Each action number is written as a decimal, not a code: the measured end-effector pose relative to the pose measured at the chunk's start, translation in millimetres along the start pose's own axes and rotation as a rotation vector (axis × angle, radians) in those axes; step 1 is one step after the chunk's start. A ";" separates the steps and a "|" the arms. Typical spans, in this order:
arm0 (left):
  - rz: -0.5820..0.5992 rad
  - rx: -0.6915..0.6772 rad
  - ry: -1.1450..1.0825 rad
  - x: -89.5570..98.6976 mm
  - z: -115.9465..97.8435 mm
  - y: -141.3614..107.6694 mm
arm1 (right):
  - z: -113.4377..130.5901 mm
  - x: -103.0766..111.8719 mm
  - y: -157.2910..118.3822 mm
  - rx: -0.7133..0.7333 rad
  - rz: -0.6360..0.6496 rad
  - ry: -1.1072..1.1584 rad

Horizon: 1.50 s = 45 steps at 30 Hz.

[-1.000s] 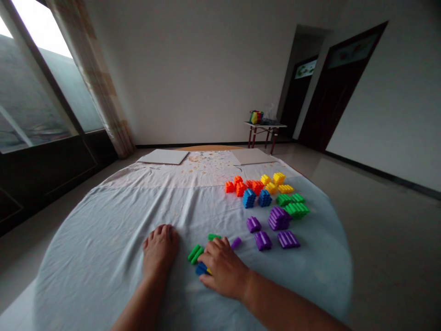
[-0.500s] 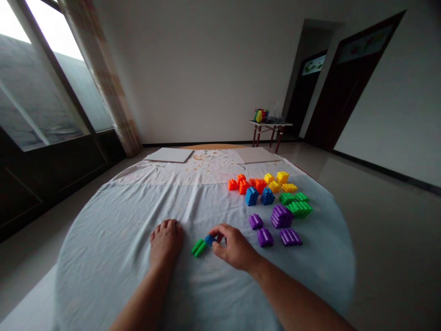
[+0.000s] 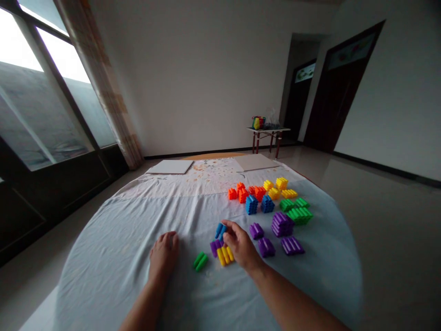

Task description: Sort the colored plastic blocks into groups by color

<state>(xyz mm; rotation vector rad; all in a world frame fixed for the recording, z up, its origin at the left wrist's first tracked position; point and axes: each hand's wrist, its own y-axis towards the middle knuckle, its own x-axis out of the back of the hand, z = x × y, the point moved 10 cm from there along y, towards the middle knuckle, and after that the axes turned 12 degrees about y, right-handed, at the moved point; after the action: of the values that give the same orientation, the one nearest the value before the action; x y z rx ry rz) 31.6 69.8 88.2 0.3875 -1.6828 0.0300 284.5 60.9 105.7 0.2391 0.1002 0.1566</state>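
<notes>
My right hand (image 3: pixel 239 243) pinches a blue ridged block (image 3: pixel 219 231) between thumb and fingertips, apart from the green block. Just below it, a small purple block (image 3: pixel 216 248) and a yellow ridged block (image 3: pixel 225 256) lie side by side on the cloth, close to my thumb. A green two-bar block (image 3: pixel 200 261) lies to their left, between my two hands. My left hand (image 3: pixel 164 252) rests palm down on the cloth, fingers loosely out and holding nothing.
Ridged blocks sit grouped by colour on the right: orange (image 3: pixel 242 195), blue (image 3: pixel 251 205), yellow (image 3: pixel 274 193), green (image 3: pixel 299 215) and purple (image 3: pixel 282 224). Two flat boards, one white (image 3: pixel 170 167) and one beige (image 3: pixel 257 162), lie on the cloth's far end. A small side table (image 3: pixel 268 130) stands behind.
My right hand has moved the blue block up and right, away from the green one. The purple and yellow blocks now show beside it. The head view has tilted up slightly.
</notes>
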 end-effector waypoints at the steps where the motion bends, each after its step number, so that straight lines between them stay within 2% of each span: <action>1: 0.006 -0.008 -0.013 0.7 -0.5 1.2 | 4.9 -0.4 -0.8 0.033 0.005 -0.030; 4: 0.020 -0.046 -0.042 1.2 -6.7 2.3 | 21.0 -12.3 -6.4 0.162 0.096 -0.193; 7: 0.030 -0.072 -0.104 -2.3 -13.0 0.2 | 27.4 -40.3 -19.3 0.283 0.317 -0.413; 10: 0.036 -0.060 -0.150 -8.2 -13.3 -2.6 | 16.4 -66.8 -36.9 0.338 0.564 -0.646; 13: 0.005 -0.056 -0.130 -10.9 -11.6 -4.2 | 3.5 -76.5 -47.4 0.357 0.669 -0.790; 16: -0.033 -0.069 -0.112 -12.7 -10.5 -4.5 | 0.0 -75.4 -46.4 0.370 0.629 -0.809; 20: -0.033 -0.100 -0.106 -18.4 -10.3 -4.2 | -7.4 -70.3 -39.3 0.303 0.558 -0.862; 27: -0.032 -0.128 -0.176 -18.7 -7.5 -3.2 | -10.6 -75.2 -43.7 0.323 0.595 -0.937; 32: -0.016 -0.138 -0.203 -22.4 -5.8 0.2 | -11.8 -75.5 -41.5 0.318 0.626 -0.876; 35: -0.014 -0.139 -0.208 -23.7 -5.6 1.1 | 1.1 -68.3 -35.3 0.303 0.577 -0.759; 39: -0.005 -0.108 -0.214 -22.5 -3.8 0.2 | 32.9 -50.9 -27.6 0.296 0.465 -0.595; 41: 0.014 -0.099 -0.210 -22.8 -3.5 -0.7 | 50.0 -35.6 -22.3 0.291 0.401 -0.525; 45: 0.054 -0.083 -0.196 -26.9 -1.4 -0.9 | 77.2 19.0 1.2 0.306 0.245 -0.505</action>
<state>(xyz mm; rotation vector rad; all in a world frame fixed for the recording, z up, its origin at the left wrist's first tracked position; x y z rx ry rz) 35.9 75.6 62.3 0.2898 -1.8810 -0.0397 312.0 47.6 179.2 0.5892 -0.4123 0.3205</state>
